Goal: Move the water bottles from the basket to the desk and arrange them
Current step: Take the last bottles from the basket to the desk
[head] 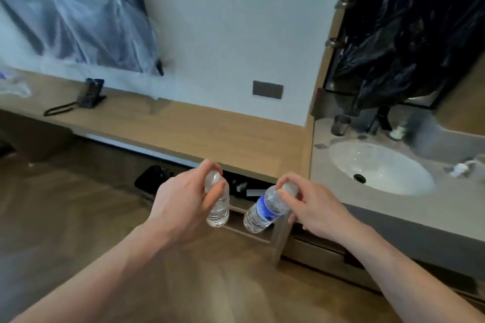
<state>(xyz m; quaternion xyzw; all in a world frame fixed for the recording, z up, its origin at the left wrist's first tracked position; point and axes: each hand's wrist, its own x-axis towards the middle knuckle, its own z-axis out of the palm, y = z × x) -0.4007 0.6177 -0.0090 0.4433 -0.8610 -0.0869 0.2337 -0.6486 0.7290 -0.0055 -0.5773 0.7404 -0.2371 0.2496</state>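
Two water bottles hang in the air in front of you, one in each hand, both below and short of the desk's front edge. Your left hand [183, 199] curls its fingers and thumb round the neck and cap end of the left bottle [217, 208], which hangs almost upright beneath the grip, clear plastic with no label showing. Your right hand [312, 207] pinches the cap end of the right bottle [262, 211] the same way; this one tilts, its base swinging down and to the left of the grip, and a blue label wraps its middle. The two bottles are near each other at their bases but apart.

Just beyond both grips runs the wooden desk [210, 134], its top lying above and ahead of your knuckles. Far to the left of your left hand a dark telephone [90, 93] with a coiled cord sits on the desk, and above it on the wall is a screen wrapped in plastic sheet [76, 13]. A grey wall plate [267, 89] sits on the wall ahead of your right hand. To the right of your right hand lies a grey counter with a white sink [380, 168], a dark tap [379, 119] and a glass tumbler [340, 124] behind it. Below your forearms is wood-grain floor [78, 217].
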